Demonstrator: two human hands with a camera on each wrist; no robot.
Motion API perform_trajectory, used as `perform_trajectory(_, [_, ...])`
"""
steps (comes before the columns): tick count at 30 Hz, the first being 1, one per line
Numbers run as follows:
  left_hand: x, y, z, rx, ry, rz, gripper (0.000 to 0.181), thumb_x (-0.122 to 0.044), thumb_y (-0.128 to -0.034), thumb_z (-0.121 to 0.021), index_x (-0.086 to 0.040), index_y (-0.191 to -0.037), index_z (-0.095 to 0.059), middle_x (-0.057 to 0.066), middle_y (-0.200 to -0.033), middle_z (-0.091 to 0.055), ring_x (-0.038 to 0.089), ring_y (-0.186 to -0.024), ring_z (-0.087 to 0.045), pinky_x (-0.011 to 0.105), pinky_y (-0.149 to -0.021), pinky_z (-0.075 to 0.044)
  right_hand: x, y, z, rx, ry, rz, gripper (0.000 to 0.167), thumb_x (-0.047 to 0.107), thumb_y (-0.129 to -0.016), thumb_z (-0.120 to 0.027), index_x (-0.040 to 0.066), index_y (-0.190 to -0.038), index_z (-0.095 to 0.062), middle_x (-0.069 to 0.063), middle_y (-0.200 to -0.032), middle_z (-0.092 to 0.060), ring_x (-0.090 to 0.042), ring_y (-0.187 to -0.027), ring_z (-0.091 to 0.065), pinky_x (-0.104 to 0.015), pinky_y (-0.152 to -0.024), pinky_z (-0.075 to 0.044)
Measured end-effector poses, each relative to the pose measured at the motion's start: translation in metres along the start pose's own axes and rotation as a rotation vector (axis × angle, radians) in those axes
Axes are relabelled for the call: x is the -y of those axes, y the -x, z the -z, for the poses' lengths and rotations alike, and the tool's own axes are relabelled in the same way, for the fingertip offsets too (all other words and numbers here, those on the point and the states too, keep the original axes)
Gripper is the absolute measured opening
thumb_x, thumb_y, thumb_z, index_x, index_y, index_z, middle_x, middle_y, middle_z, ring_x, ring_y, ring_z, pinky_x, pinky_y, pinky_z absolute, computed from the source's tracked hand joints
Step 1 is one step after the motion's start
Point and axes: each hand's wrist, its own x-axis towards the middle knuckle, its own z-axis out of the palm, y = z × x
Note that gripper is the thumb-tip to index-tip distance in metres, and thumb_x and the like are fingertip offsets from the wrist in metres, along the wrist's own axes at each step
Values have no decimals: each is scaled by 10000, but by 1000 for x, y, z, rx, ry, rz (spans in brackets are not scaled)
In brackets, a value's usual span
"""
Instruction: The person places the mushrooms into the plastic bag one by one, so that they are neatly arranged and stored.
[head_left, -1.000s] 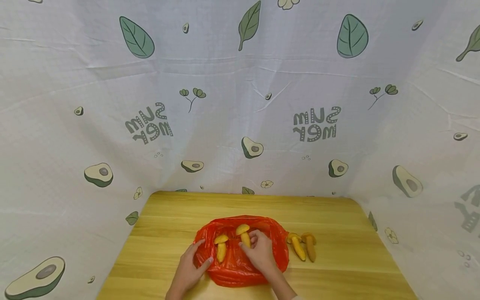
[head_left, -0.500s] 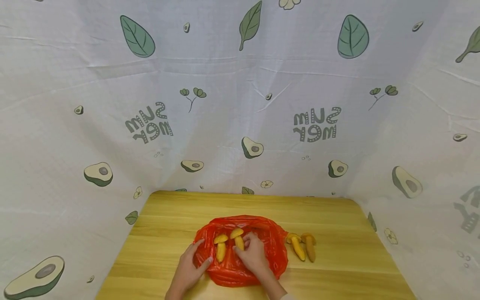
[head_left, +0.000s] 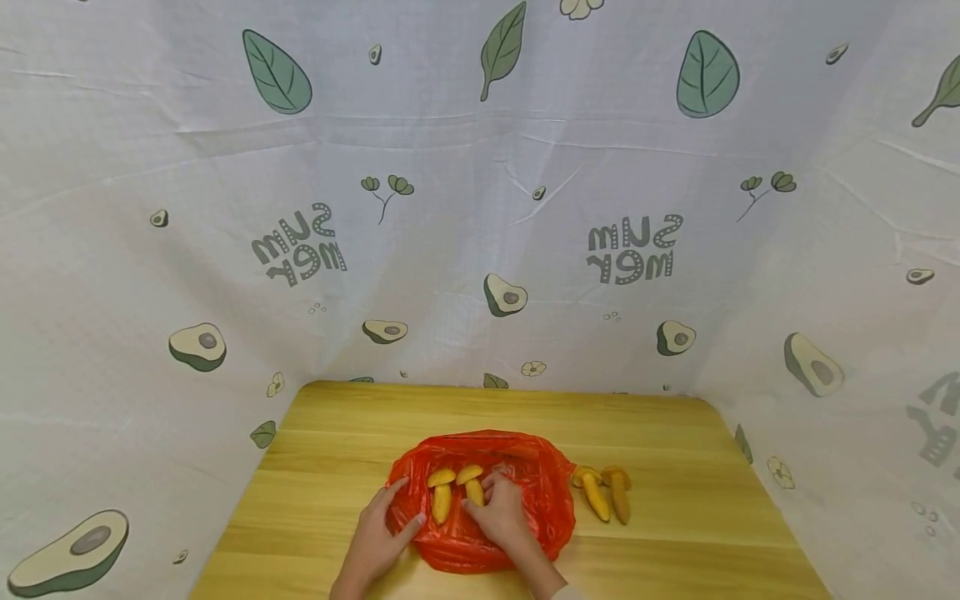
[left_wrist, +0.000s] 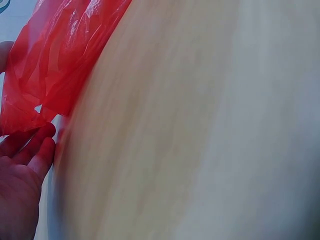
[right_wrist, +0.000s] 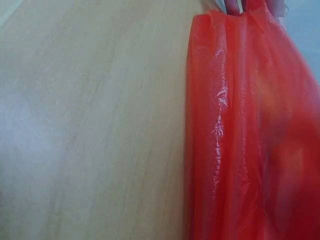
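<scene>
A red plastic bag [head_left: 495, 554] lies spread on the table, its mouth facing up. My left hand [head_left: 373, 537] holds the bag's left rim; in the left wrist view, fingers of that hand [left_wrist: 20, 185] lie at the edge of the red plastic [left_wrist: 65, 60]. One yellow mushroom [head_left: 442, 502] rests in the bag. Just right of it, my right hand [head_left: 501, 512] pinches the stem of another mushroom [head_left: 470, 474], cap pointing away. The right wrist view shows the bag's side [right_wrist: 225, 125], with fingertips partly visible at the top.
Two more mushrooms, one yellow [head_left: 596, 498] and one browner [head_left: 620, 498], lie side by side on the wooden table [head_left: 705, 517] against the bag's right side. A white printed cloth [head_left: 450, 250] hangs behind and along both sides.
My right hand has moved left and slightly toward me with its mushroom, bringing it close beside the other one in the bag. My left hand has stayed at the rim.
</scene>
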Motion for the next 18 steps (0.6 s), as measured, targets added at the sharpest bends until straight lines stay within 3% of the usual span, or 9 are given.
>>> perform_trajectory(9, [-1,-1,1,-2,-6,-25,696,-471,-890,-777,-125,-1454,-561,136,-1394,-623,356,-1301,-602,562,-1086,-495,0,0,-6,18,12,-24,413,241,-804,-891,6,-1003,-615,-51,-848,-596,-143,-749,-532,-243,-600,-458])
perform_trajectory(18, [-1,-1,1,7,-6,0,703,-473,-895,-772,-119,-1461,-553,155,-1423,-604,383,-1331,-576,575,-1098,-481,1,3,-3,50,4,-15,410,239,-816,-879,-13,-1034,-641,-74,-852,-628,-144,-736,-555,-266,-599,-483])
